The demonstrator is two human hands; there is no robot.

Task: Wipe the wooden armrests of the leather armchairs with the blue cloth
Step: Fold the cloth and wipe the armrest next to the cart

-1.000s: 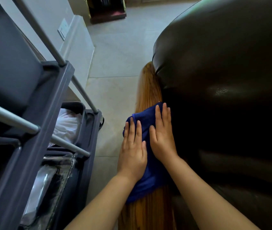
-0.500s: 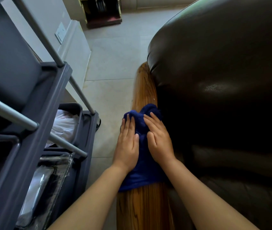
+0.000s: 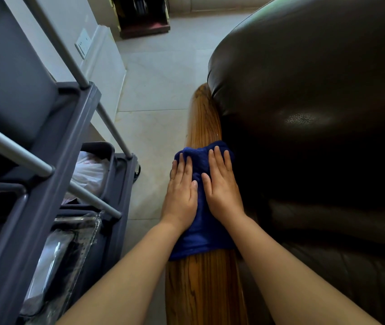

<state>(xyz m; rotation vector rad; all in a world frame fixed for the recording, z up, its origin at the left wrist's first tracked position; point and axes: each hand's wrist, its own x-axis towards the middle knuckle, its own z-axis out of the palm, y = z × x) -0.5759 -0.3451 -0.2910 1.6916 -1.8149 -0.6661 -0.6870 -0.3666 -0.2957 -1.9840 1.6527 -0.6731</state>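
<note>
A long wooden armrest (image 3: 204,123) runs away from me along the left side of a dark brown leather armchair (image 3: 309,109). A blue cloth (image 3: 202,233) lies draped over the armrest's middle. My left hand (image 3: 181,198) and my right hand (image 3: 223,191) press flat on the cloth side by side, fingers pointing away from me. The cloth bunches up just beyond my fingertips. Bare wood shows beyond the cloth and also nearer to me.
A grey service cart (image 3: 53,146) with metal rails stands close on the left, holding white bags (image 3: 90,172) and clear plastic packs (image 3: 55,261). Pale floor tiles (image 3: 154,127) form a narrow gap between cart and armrest. A dark wooden stand (image 3: 143,17) sits far off.
Both hands slid back and forth on the cloth along the armrest; the right hand's fingers curled half a second ago and now lie flat again. The cloth's far edge is bunched more.
</note>
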